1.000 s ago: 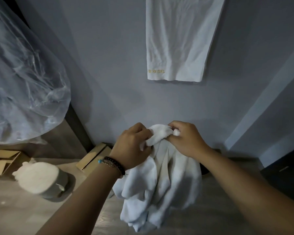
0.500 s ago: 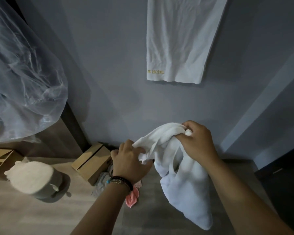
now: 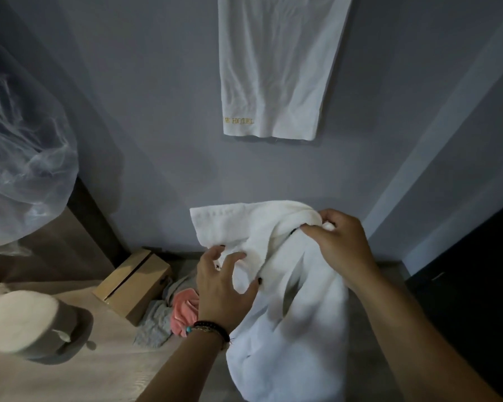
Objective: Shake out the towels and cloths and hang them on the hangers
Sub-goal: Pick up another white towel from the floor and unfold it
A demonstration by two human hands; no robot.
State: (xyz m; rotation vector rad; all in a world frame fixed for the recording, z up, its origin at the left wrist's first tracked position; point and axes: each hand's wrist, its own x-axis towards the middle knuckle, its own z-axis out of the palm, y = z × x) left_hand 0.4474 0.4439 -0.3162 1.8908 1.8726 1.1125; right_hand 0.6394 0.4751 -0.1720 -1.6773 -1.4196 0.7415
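A white towel (image 3: 291, 314) hangs in front of me, bunched, with one flat corner sticking out to the upper left. My right hand (image 3: 340, 248) pinches its top edge between thumb and fingers. Lower and to the left, my left hand (image 3: 224, 285) has its spread, curved fingers and thumb round a fold of the same towel. Another white towel (image 3: 270, 68) with gold lettering hangs flat against the grey wall above; what it hangs from is out of view.
A pink cloth (image 3: 185, 310) and a grey cloth (image 3: 154, 326) lie on the floor beside a cardboard box (image 3: 134, 282). A clear plastic bag (image 3: 21, 140) bulges at left above a round white object (image 3: 21, 323). A dark door (image 3: 476, 285) stands at right.
My hands have drawn apart along the towel. The right hand rose to the right with the edge, the left slid down, and a flat corner of the towel has opened out.
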